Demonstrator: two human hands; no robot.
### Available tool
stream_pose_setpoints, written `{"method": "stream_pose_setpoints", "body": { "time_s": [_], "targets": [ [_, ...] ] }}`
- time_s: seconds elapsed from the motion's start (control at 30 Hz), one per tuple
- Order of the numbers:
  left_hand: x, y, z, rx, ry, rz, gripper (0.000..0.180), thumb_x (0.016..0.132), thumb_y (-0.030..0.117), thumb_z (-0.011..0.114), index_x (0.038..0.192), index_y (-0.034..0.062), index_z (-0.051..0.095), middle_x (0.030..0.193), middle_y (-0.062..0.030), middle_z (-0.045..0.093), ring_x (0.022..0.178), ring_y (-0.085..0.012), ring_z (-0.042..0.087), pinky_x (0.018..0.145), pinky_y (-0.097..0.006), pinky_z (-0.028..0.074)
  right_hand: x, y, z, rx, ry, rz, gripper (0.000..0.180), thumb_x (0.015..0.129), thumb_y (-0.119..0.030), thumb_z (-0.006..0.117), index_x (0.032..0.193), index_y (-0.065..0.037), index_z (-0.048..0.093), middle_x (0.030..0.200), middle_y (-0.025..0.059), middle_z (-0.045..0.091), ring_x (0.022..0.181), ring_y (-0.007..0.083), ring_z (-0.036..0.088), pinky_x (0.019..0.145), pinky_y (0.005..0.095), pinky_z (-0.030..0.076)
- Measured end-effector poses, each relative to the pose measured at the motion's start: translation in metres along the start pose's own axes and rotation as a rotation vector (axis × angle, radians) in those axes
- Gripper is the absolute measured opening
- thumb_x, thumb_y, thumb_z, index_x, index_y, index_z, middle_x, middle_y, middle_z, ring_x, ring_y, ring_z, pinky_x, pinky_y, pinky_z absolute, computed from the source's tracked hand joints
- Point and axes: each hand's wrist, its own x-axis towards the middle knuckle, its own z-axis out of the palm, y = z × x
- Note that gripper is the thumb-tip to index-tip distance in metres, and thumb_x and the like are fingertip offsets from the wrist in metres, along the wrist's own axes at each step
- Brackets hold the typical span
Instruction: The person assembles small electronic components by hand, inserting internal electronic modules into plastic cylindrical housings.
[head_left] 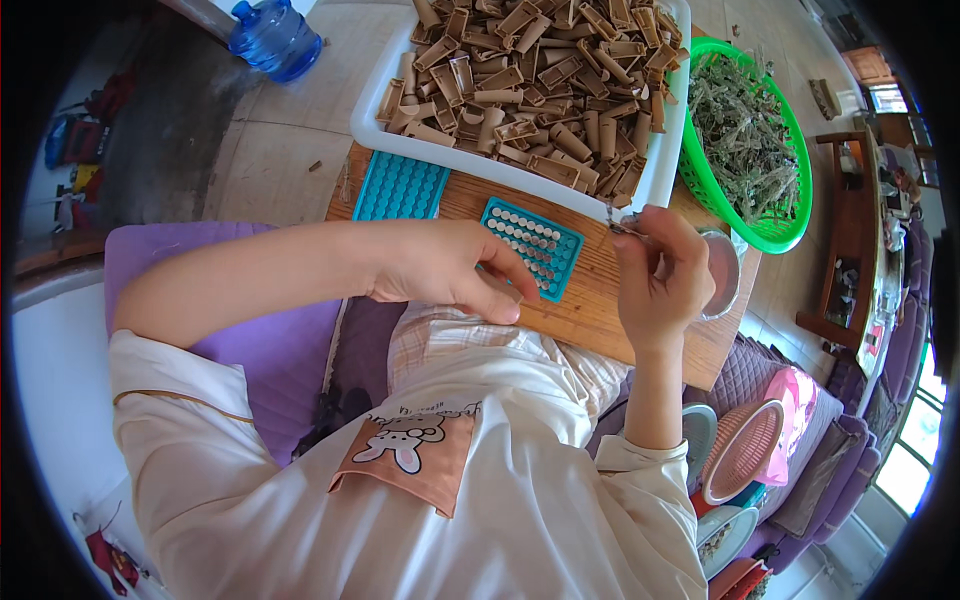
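The left hand (pixel 440 270) rests with curled fingers on the near edge of a small teal plastic tray of round holes (pixel 535 245), which lies on a wooden board (pixel 590 300). The right hand (pixel 655 270) pinches a thin dark sprig (pixel 622 226) between closed fingertips, just beside the white tub of tan tubes (pixel 520 75) and near the green basket of dried herbs (pixel 790 230).

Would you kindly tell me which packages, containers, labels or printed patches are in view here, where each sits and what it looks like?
White tray: top centre, rectangular, heaped with tan tube pieces.
Green basket: upper right, round, holding grey-green sprigs.
Blue water jug: top left, on the floor.
Cartoon patch: on the cream shirt, peach with a white animal.
Teal grid tray: on the wooden board, beside the left hand.
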Motion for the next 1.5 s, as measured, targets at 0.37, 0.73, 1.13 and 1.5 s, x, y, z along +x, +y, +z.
{"method": "stream_pose_setpoints", "body": {
  "time_s": [0.37,0.73,1.13,1.5],
  "targets": [
    [-0.01,0.0,-0.002,-0.02,0.232,0.163,0.02,0.089,0.025,0.035,0.091,0.0058,0.042,0.074,-0.0025,0.049,0.057,-0.0062,0.039,0.053,-0.019,0.035,-0.019,-0.007,0.05,0.431,0.091,0.238,0.018,0.068,0.006,0.059,0.077,-0.003,0.047,0.075,0.0075,0.052,0.059,0.011,0.048,0.05,0.0207,0.04],
    [-0.017,0.014,-0.01,-0.388,0.038,0.151,0.032,0.087,0.039,0.035,0.085,0.0087,0.044,0.067,-0.0012,0.044,0.048,-0.0024,0.029,0.04,-0.015,0.023,-0.018,-0.041,0.061,0.502,0.101,0.194,0.021,0.064,0.005,0.065,0.077,-0.003,0.051,0.076,0.0082,0.054,0.062,0.0167,0.053,0.051,0.0226,0.042],
    [-0.014,0.011,-0.006,-0.446,0.086,0.083,0.033,0.085,0.039,0.04,0.085,0.0073,0.049,0.068,-0.0016,0.045,0.046,-0.0025,0.03,0.039,-0.016,0.023,-0.03,-0.034,0.053,0.518,0.017,0.229,0.025,0.068,0.006,0.062,0.087,0.002,0.046,0.08,0.0093,0.05,0.069,0.0136,0.053,0.059,0.0211,0.044],
    [-0.017,0.013,-0.015,-0.681,0.184,0.164,0.04,0.08,0.037,0.035,0.085,0.0005,0.051,0.06,-0.0035,0.05,0.04,-0.0044,0.033,0.035,-0.016,0.024,-0.025,-0.039,0.048,0.806,0.118,0.499,0.022,0.071,0.003,0.06,0.09,0.002,0.048,0.079,0.0041,0.05,0.065,0.0052,0.045,0.057,0.0158,0.036]
  ]
}}
